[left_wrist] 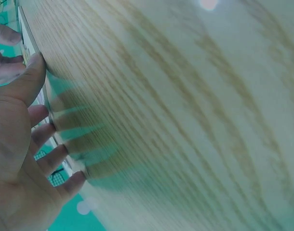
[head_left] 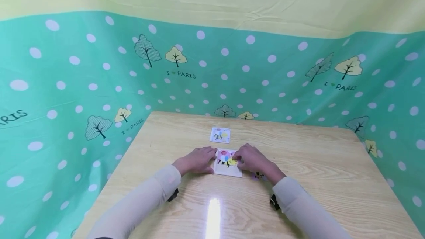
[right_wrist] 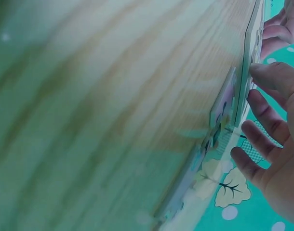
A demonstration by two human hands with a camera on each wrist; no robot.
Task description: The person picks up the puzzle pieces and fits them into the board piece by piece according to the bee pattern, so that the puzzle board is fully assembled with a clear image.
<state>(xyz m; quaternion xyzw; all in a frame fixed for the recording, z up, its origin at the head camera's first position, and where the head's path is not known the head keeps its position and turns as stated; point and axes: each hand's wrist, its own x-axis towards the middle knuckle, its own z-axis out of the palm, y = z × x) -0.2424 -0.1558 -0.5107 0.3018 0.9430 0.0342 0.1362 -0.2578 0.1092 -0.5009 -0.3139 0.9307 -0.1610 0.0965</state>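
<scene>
Both hands, left [head_left: 196, 160] and right [head_left: 251, 159], rest relaxed fingers on the puzzle board [head_left: 227, 163] lying between them.

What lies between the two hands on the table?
In the head view, the puzzle board lies between the left hand and the right hand; both touch it, the right hand's fingers at a yellow piece.

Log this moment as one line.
left hand: steadies puzzle board edge | right hand: presses yellow piece | picture card: behind board, apart
</scene>
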